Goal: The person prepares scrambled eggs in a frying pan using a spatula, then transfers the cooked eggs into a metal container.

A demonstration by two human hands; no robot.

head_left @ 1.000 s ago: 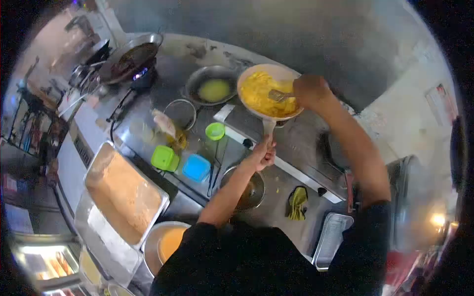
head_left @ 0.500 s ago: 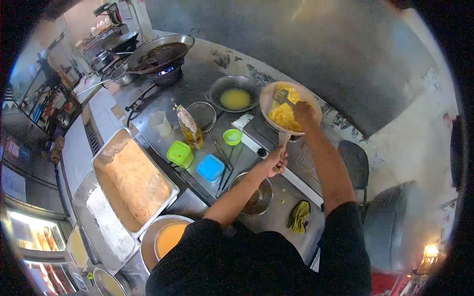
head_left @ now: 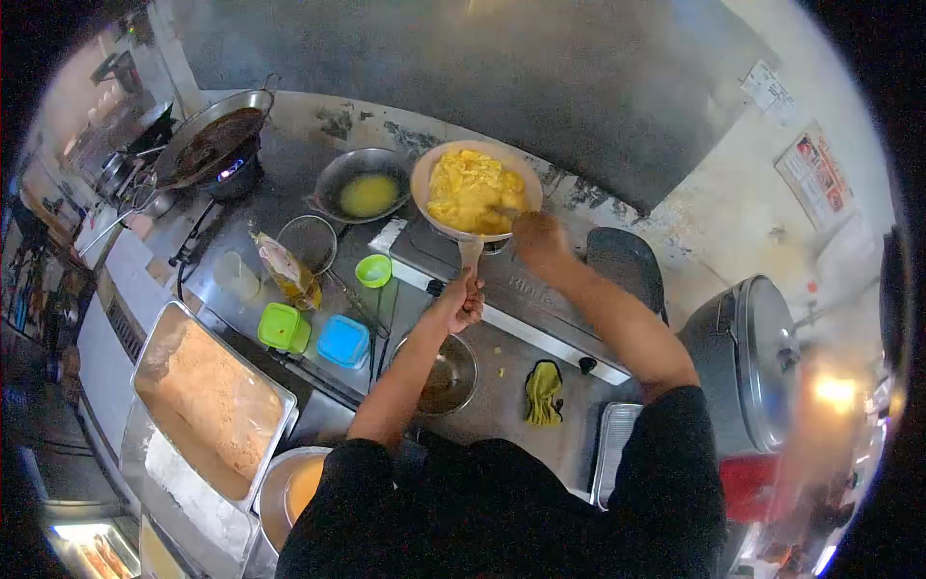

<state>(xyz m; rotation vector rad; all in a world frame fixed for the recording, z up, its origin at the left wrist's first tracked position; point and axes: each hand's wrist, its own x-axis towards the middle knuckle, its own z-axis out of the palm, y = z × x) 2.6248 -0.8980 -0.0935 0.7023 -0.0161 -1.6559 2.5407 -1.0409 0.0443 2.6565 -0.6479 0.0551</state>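
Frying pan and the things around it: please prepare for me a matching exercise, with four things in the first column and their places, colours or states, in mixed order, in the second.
Column 1
1. Frying pan
2. Large wok
3. Square container
4. Deep rectangular tray

Column 2
A. Bright green, beside the blue container
B. Holds tan powder
C. Its handle is in the left hand
D. Above a blue flame

Right pairs: 1-C, 2-D, 3-A, 4-B
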